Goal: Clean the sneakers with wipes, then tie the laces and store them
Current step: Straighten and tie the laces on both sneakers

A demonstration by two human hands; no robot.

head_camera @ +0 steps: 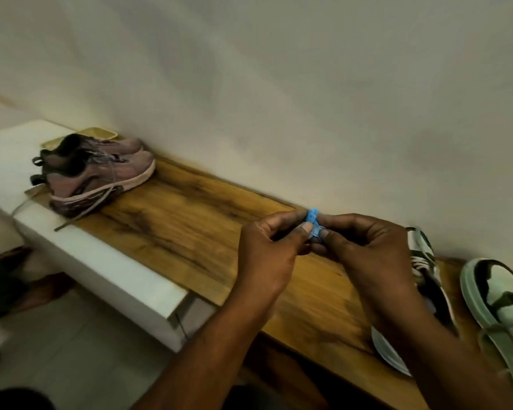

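Observation:
My left hand (271, 247) and my right hand (365, 247) meet above the wooden bench top (190, 220), both pinching a small crumpled blue wipe (313, 221) between thumbs and fingers. A pair of pinkish-purple sneakers (101, 173) stands at the far left end of the bench, laces untied and trailing over the edge. At the right lie two pale green and dark sneakers: one (427, 279) is partly hidden behind my right forearm, the other (498, 303) sits at the frame's right edge.
A plain wall (279, 99) runs directly behind the bench. A white block (107, 270) forms the bench's front left. A yellowish tray (101, 133) sits behind the pink sneakers. Tiled floor (71, 350) lies below at the left.

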